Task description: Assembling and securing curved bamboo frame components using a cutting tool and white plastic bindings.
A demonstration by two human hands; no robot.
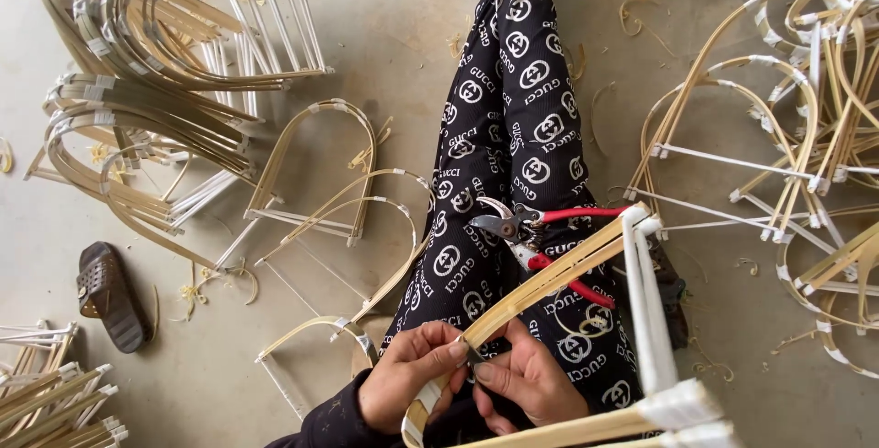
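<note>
Pinched by both hands, left hand (409, 377) and right hand (526, 382) side by side: bamboo strip (540, 285), long axis toward 2 o'clock; pruning shears (536, 237) at 12.

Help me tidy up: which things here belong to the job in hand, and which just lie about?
In hand: bent pale cane frame with white wrapping, left hand, right hand.
Lying about: red-handled pruning shears, brown sandal, finished cane frames.
</note>
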